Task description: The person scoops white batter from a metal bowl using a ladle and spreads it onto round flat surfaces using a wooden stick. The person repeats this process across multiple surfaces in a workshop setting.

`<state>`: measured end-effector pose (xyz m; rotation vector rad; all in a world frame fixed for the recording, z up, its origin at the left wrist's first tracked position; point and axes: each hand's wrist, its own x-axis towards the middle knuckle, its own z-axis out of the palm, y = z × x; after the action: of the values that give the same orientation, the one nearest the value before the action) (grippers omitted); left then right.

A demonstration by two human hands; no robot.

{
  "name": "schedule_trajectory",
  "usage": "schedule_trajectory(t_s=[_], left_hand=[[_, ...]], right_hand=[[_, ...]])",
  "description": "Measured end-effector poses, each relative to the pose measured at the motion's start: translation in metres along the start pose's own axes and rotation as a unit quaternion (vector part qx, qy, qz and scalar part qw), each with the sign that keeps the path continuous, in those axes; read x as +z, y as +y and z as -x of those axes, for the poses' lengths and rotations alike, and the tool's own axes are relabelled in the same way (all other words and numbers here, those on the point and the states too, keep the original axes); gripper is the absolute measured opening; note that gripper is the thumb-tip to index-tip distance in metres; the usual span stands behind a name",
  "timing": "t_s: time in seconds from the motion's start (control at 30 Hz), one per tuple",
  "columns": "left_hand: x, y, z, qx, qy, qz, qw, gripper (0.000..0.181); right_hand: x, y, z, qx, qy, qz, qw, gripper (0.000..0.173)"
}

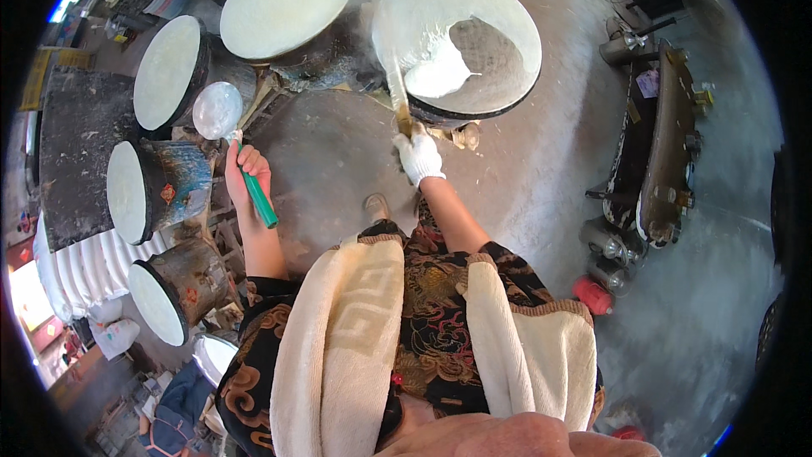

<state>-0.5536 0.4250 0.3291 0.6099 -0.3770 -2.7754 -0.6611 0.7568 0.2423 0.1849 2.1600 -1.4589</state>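
Observation:
My left hand (248, 171), ungloved, is closed around the green handle (257, 193) of a round-bowled ladle (217, 110), which is raised and coated with whitish liquid. A white knit glove covers my right hand (420, 155), which grips a long, flat, batter-coated stick (398, 86) at the near left rim of a large round pan (507, 86). A thick white batter (438, 70) lies in a heap in the pan. Behind it spreads a thinner whitish layer, and a bare grey-brown patch of the surface shows at the centre right.
More round pans with pale tops stand on barrel-like stoves at the left, among them a large one (288, 3) and a smaller one (168, 73). A dark board (82, 158) lies beyond them. At the right is a long wooden bench (666, 146). Another person (181, 406) is at lower left.

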Motion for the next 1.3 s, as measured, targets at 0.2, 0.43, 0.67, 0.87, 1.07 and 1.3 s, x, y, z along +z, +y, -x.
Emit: schedule_trajectory(t_s=[0.2, 0.43, 0.67, 0.87, 1.07, 1.3], left_hand=[[-0.028, 0.041, 0.025, 0.003, 0.0, -0.035, 0.999, 0.038], [-0.02, 0.05, 0.041, -0.007, -0.034, -0.059, 0.998, 0.041], [0.02, 0.018, 0.045, -0.053, -0.059, -0.05, 0.996, 0.038], [0.012, 0.012, 0.034, -0.039, -0.068, -0.07, 0.994, 0.035], [0.029, -0.02, 0.021, -0.077, -0.087, -0.083, 0.99, 0.028], [0.06, -0.045, 0.019, -0.082, -0.103, -0.105, 0.986, 0.019]], right_hand=[[-0.031, 0.016, 0.061, 0.048, 0.132, 0.189, 0.972, 0.033], [-0.064, 0.0, 0.077, 0.063, 0.123, -0.038, 0.99, 0.028], [-0.021, 0.003, 0.036, -0.066, 0.152, 0.216, 0.962, 0.041], [-0.115, 0.04, 0.067, -0.034, 0.255, 0.275, 0.926, 0.033], [-0.095, -0.012, 0.04, -0.115, 0.182, 0.244, 0.946, 0.034], [-0.11, 0.019, 0.066, -0.006, 0.225, 0.313, 0.923, 0.032]])
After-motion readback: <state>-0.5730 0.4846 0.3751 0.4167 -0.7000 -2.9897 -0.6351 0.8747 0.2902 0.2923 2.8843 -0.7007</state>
